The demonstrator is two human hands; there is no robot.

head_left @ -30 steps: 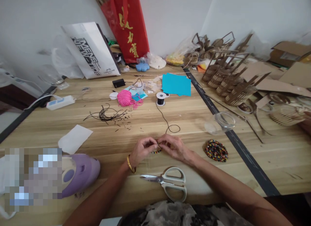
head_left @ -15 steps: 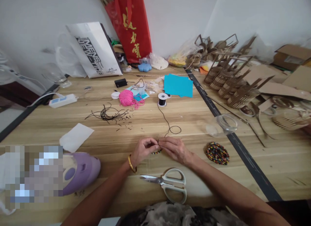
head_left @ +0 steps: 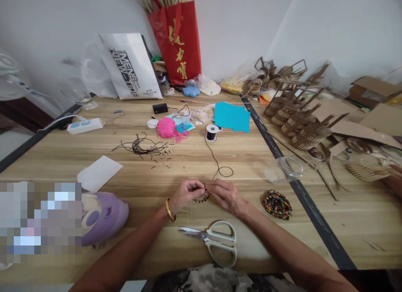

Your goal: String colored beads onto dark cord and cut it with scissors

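Observation:
My left hand (head_left: 187, 193), with a gold bangle at the wrist, pinches a small beaded bracelet (head_left: 201, 198) of coloured beads. Fingertips of my right hand (head_left: 226, 193) meet it there, pinched on the black cord (head_left: 216, 161) at the bracelet's top. That cord loops back to a white spool (head_left: 211, 133) of black cord. Just what lies between the fingertips is partly hidden. White-handled scissors (head_left: 209, 238) lie partly open below my hands. To the right rests a coil of strung multicoloured beads (head_left: 277, 204).
Cut black cords (head_left: 141, 145) with scraps, pink yarn (head_left: 166, 127) and blue sheets (head_left: 232, 117) lie farther back. A purple device (head_left: 109, 216) and white paper (head_left: 99, 173) are at left. Clear rings (head_left: 290, 167) and woven baskets (head_left: 301, 116) stand right, near another person's hand (head_left: 395, 177).
The view has shifted slightly. My hands stay together at the bracelet, with small finger movements; the right fingers have closed in more. The other person's hand at the right edge has moved a little.

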